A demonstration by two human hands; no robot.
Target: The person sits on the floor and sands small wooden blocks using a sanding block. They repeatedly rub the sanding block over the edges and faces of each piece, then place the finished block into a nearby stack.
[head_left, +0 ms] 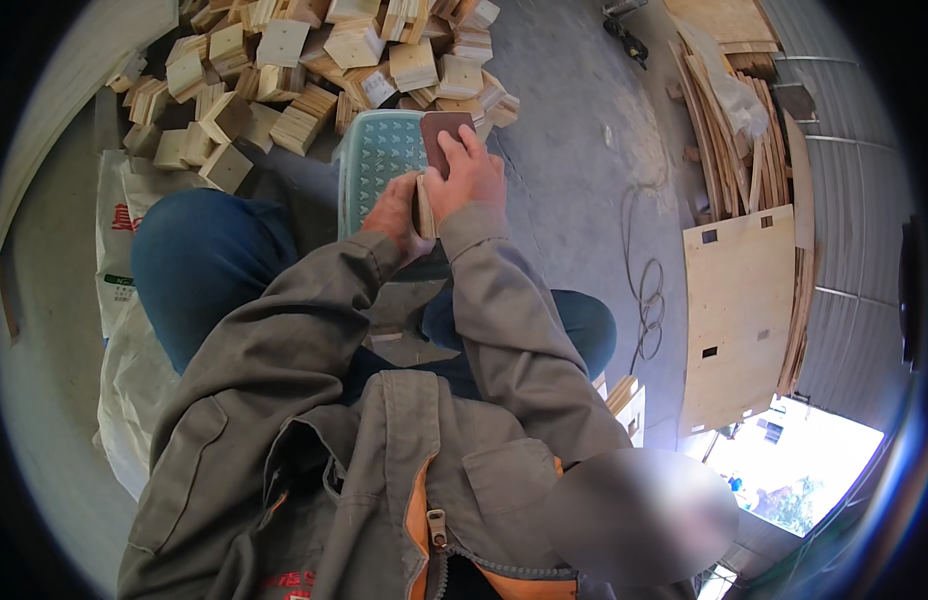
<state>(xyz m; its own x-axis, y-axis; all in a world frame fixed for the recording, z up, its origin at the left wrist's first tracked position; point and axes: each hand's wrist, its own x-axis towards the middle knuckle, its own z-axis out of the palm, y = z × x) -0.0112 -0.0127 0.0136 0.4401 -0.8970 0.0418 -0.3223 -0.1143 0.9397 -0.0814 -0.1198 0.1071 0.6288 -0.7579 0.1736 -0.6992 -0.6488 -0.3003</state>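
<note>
My left hand (392,218) is closed around a small plywood block (424,208), held on edge above the near part of a green plastic stool (368,150). In my right hand (470,184) is a flat, reddish-brown rectangular pad (448,122) that looks like a sanding block. My fingers lie over its face, and its far end reaches past them. The pad is just beyond the plywood block; whether the two touch is hidden by my right hand. Both hands are close together over the stool's right half.
A heap of plywood blocks (284,80) lies beyond the stool on the left. White sacks (124,270) are beside my left knee. Plywood sheets (739,310) lean along the right wall, with a looped cable (649,300) on the concrete floor before them. More wooden pieces (629,405) lie near my right leg.
</note>
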